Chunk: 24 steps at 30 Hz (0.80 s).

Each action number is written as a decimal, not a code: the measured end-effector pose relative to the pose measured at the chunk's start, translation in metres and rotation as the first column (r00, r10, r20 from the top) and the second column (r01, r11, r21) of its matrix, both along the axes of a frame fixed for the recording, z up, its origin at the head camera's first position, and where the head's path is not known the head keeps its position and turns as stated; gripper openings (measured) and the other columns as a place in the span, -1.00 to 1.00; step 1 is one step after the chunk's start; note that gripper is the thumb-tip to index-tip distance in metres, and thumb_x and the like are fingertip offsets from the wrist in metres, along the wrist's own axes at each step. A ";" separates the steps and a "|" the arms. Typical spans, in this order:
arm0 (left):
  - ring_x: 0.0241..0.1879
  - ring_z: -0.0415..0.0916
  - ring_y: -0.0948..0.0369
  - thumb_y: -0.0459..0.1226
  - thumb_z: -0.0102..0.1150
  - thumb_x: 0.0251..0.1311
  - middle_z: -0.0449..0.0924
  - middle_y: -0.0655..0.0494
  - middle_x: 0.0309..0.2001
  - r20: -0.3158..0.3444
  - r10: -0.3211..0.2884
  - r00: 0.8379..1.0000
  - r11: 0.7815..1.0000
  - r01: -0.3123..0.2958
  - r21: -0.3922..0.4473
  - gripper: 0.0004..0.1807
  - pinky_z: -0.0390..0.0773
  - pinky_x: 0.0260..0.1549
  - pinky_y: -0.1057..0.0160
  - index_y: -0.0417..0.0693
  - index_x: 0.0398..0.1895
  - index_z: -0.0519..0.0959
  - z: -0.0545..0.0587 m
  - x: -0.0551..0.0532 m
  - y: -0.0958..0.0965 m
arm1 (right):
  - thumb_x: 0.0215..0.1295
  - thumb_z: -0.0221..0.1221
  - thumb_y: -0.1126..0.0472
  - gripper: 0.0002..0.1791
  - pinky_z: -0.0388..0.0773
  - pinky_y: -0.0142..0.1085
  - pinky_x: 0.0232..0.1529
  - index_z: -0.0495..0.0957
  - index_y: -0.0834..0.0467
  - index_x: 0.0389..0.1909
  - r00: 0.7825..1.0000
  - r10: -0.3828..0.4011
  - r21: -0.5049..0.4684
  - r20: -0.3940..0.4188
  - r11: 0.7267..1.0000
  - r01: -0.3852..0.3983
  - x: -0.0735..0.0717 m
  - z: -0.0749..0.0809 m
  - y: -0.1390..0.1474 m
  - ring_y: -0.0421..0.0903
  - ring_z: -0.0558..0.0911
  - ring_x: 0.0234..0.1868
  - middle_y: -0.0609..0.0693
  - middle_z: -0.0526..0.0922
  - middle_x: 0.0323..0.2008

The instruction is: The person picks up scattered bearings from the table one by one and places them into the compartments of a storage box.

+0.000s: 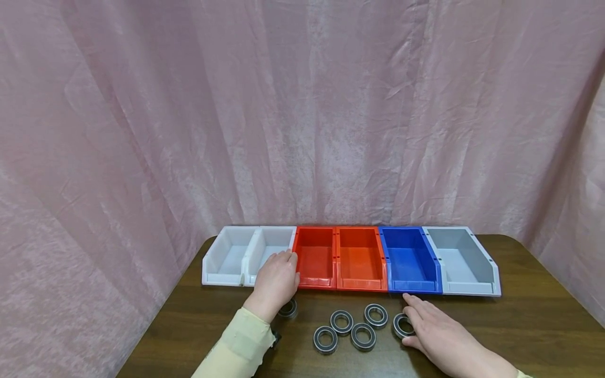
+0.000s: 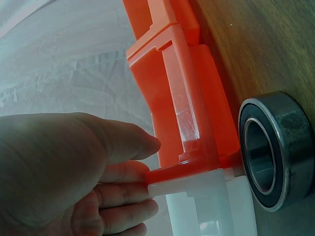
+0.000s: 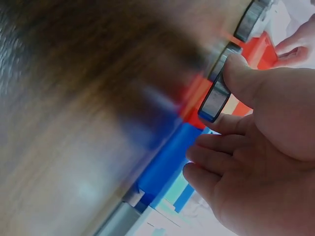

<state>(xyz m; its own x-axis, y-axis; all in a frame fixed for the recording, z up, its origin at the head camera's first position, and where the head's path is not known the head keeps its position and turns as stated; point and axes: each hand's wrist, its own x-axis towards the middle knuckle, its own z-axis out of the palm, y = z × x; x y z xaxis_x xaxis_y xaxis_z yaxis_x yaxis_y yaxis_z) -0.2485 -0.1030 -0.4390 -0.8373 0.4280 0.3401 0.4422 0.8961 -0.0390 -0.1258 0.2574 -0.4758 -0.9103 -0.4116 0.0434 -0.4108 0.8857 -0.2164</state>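
My left hand (image 1: 276,278) is over the front of the second white bin (image 1: 271,252), beside the red bin (image 1: 315,262). Its fingers are loosely bent and no object shows between them in the left wrist view, where the fingertips lie close to the bins' edge. A ball bearing (image 2: 293,147) stands on the table near that hand. On the other side, my right hand (image 1: 439,333) pinches a ball bearing (image 3: 215,101) between thumb and index finger, at or just above the table. The other right fingers stay relaxed and off the bearing.
An outer white bin (image 1: 224,278), orange bin (image 1: 361,284), blue bin (image 1: 415,286) and grey bin (image 1: 474,288) complete the row. Several bearings, including a left one (image 1: 315,340) and a rear one (image 1: 385,316), lie on the brown table (image 1: 175,320). Pink curtain (image 1: 331,115) hangs behind.
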 end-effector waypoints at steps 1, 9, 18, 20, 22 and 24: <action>-0.01 0.68 -0.06 -0.21 0.57 0.26 0.75 -0.16 0.04 0.003 0.002 1.000 1.000 -0.002 0.000 -0.56 0.66 0.19 0.02 -0.29 0.09 0.70 0.000 0.000 0.000 | 0.47 0.43 -0.09 -0.35 0.44 0.27 0.46 0.61 0.34 0.29 1.000 -0.007 -0.002 0.013 1.000 0.007 0.001 0.002 0.000 0.34 0.48 0.51 0.34 0.46 0.53; 0.03 0.68 -0.07 -0.20 0.61 0.23 0.75 -0.18 0.09 0.017 0.011 1.000 1.000 -0.011 0.014 -0.51 0.66 0.20 0.00 -0.30 0.13 0.70 0.001 0.001 0.001 | 0.47 0.42 -0.10 -0.34 0.46 0.26 0.45 0.60 0.33 0.30 0.999 0.001 0.019 -0.043 1.000 0.000 0.005 0.012 0.004 0.34 0.49 0.51 0.35 0.45 0.53; 0.08 0.69 -0.10 -0.23 0.60 0.23 0.75 -0.21 0.12 0.004 0.002 1.000 1.000 -0.002 0.010 -0.52 0.65 0.24 -0.02 -0.33 0.12 0.70 0.001 0.002 0.001 | 0.36 0.53 -0.03 -0.44 0.58 0.16 0.37 0.66 0.28 0.15 0.948 0.050 0.046 -0.314 0.998 -0.037 0.008 0.018 0.013 0.28 0.62 0.39 0.31 0.57 0.42; 0.07 0.69 -0.09 -0.24 0.60 0.22 0.75 -0.20 0.11 0.000 0.000 1.000 1.000 0.000 0.010 -0.52 0.65 0.23 -0.02 -0.33 0.11 0.70 0.001 0.002 0.001 | 0.37 0.53 -0.04 -0.43 0.57 0.17 0.37 0.66 0.29 0.16 0.950 0.040 0.050 -0.310 0.998 -0.026 0.006 0.021 0.014 0.30 0.61 0.40 0.31 0.57 0.43; 0.06 0.69 -0.09 -0.23 0.61 0.22 0.75 -0.20 0.10 0.001 0.002 1.000 1.000 -0.002 0.012 -0.52 0.65 0.23 -0.01 -0.33 0.11 0.70 0.001 0.002 0.001 | 0.38 0.51 -0.04 -0.42 0.55 0.19 0.39 0.66 0.29 0.18 0.955 0.027 0.058 -0.294 0.998 -0.010 0.005 0.024 0.016 0.31 0.59 0.42 0.32 0.56 0.44; 0.06 0.69 -0.09 -0.22 0.61 0.23 0.75 -0.20 0.10 0.002 0.004 1.000 1.000 -0.004 0.011 -0.52 0.65 0.24 -0.02 -0.32 0.11 0.70 0.000 0.003 0.001 | 0.40 0.50 -0.04 -0.41 0.53 0.22 0.39 0.65 0.31 0.20 0.960 0.017 0.061 -0.281 0.998 0.000 0.003 0.028 0.019 0.34 0.57 0.43 0.34 0.54 0.45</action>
